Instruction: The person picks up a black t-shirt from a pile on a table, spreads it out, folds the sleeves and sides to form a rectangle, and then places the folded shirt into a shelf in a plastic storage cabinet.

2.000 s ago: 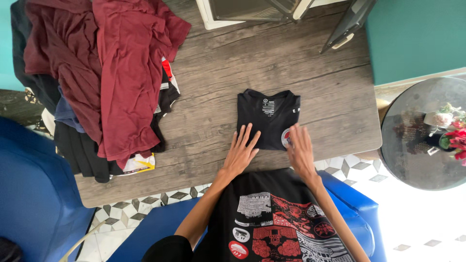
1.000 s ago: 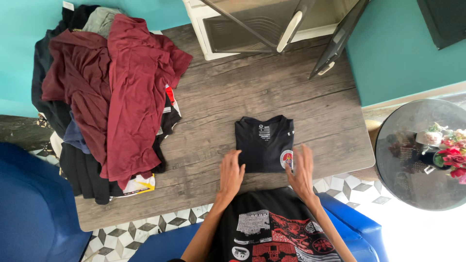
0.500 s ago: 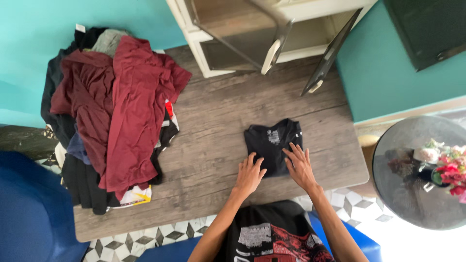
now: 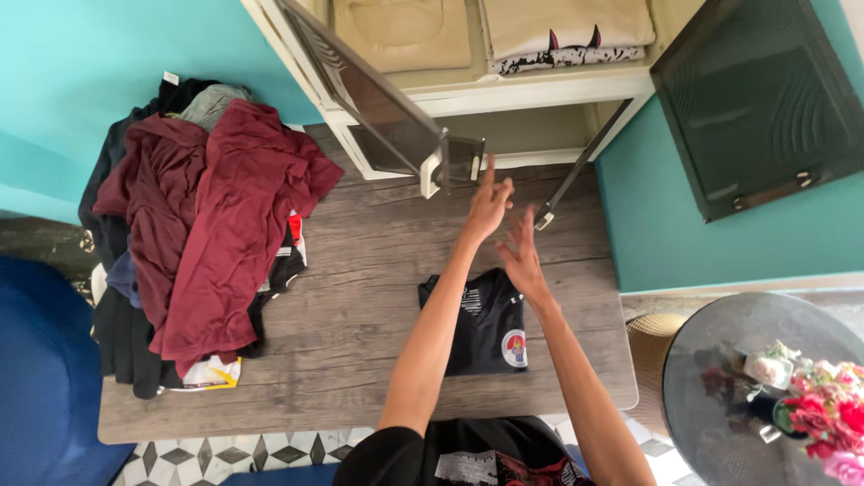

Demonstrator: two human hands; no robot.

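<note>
Black shirt (image 4: pixel 481 326) lies folded on the bench (image 4: pixel 360 270); red heap (image 4: pixel 211 225) waits unfolded. Left hand (image 4: pixel 489 205) and right hand (image 4: pixel 522 256) reach toward the cabinet door (image 4: pixel 378 99), fingers loose, holding nothing.

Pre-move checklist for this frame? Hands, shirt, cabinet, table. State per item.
1. Left hand free: ok, open, raised toward the cabinet door, holding nothing.
2. Right hand free: ok, open, above the far edge of the folded black shirt; contact cannot tell.
3. Shirt folded and flat on the wooden table: ok, compact rectangle, round badge facing up.
4. Cabinet open: ok, both glass doors swung out, folded garments visible on the upper shelf.
5. Free space on the lower shelf: cannot tell, mostly hidden by the door.
6. Clothes pile apart from the shirt: ok, bare table between them.
</note>
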